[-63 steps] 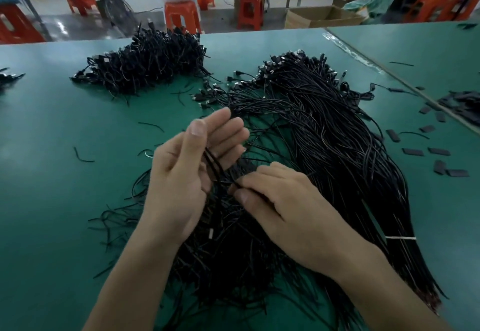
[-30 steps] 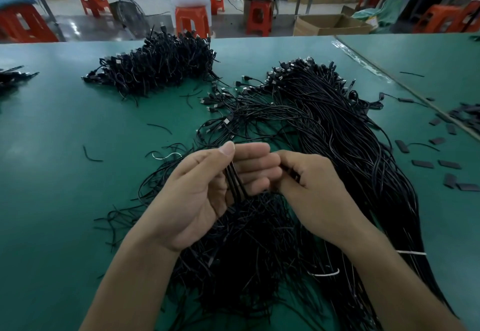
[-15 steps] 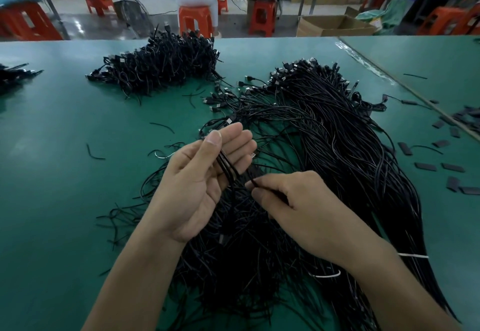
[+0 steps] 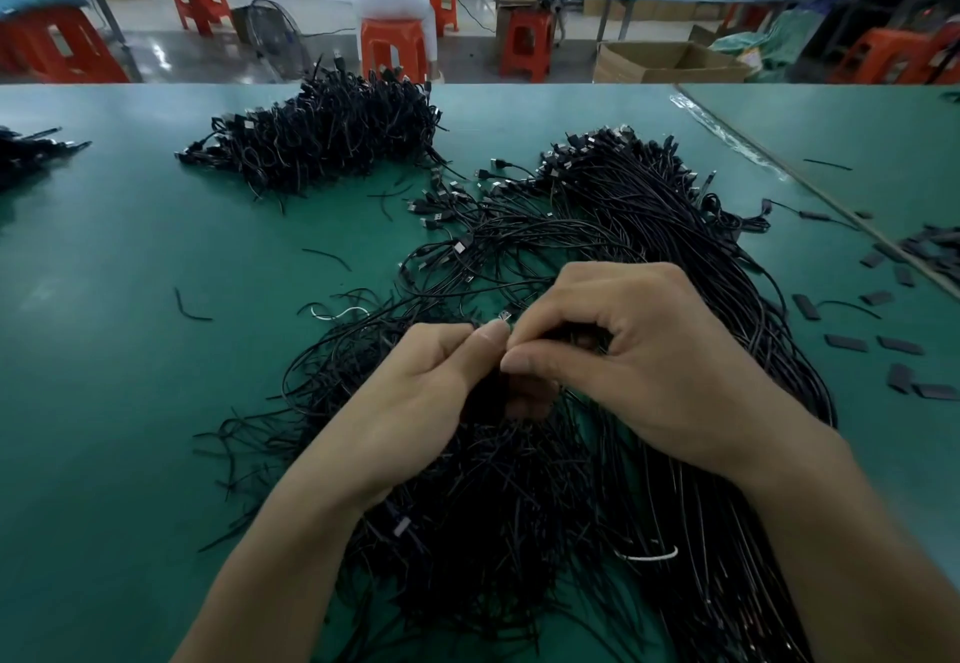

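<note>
Left hand (image 4: 415,402) and right hand (image 4: 639,361) meeting fingertip to fingertip, both pinching a small bunch of thin black cables (image 4: 498,387), above the loose black cable heap (image 4: 493,532) on the green table (image 4: 104,350).

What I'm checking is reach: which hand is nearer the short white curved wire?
Left. The left hand is just below-right of the white curved wire; the right hand is farther right.

Thing in play is a bunch of thin black cables (image 4: 485,394), gathered side by side and pinched between the left hand (image 4: 415,402) and right hand (image 4: 639,361). One silver plug tip (image 4: 504,316) pokes up just above the thumbs (other ends are hidden behind fingers). Below the grip the bunch blends into the big cable pile (image 4: 493,532) on the green tabletop (image 4: 130,350), so can't tell them apart there.
</note>
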Demonstrator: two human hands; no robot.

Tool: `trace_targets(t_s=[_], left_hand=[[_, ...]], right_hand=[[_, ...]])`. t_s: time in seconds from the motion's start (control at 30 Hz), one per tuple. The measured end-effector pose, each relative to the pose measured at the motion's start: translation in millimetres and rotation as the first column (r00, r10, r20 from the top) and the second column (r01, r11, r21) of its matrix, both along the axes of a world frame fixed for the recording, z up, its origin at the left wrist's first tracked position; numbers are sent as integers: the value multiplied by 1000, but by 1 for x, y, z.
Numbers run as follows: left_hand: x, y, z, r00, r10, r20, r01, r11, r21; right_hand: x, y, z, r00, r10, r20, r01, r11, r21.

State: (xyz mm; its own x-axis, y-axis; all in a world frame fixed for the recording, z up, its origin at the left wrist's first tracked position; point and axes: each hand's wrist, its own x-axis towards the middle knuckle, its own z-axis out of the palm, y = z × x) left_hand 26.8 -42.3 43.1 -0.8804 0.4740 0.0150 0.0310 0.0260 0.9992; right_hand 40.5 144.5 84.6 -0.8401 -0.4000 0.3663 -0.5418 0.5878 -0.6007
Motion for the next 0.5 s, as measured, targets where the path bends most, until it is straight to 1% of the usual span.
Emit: trace_targets(t_s=[0.07, 0.17, 0.23, 0.3, 0.4, 0.5], left_hand=[[2, -3, 4, 994, -67, 86, 61, 995, 81], [3, -5, 5, 991, -100, 88, 96, 994, 46], [3, -7, 6, 991, -90, 97, 89, 996, 15], [2, -8, 6, 988, -107, 109, 106, 994, 18], [1, -8, 6, 980, -149, 134, 143, 988, 52], [0, -7, 4, 977, -147, 153, 141, 989, 45]], right_hand=[[-4, -1, -4, 1000, 19, 18, -18, 997, -72], [-10, -2, -12, 987, 62, 148, -26, 971, -236], [-13, -2, -17, 965, 122, 232, -52, 956, -288], [-14, -3, -23, 934, 196, 298, -89, 937, -339], [-12, -1, -26, 910, 246, 334, -115, 923, -366], [-10, -2, -24, 908, 266, 323, -154, 930, -333]])
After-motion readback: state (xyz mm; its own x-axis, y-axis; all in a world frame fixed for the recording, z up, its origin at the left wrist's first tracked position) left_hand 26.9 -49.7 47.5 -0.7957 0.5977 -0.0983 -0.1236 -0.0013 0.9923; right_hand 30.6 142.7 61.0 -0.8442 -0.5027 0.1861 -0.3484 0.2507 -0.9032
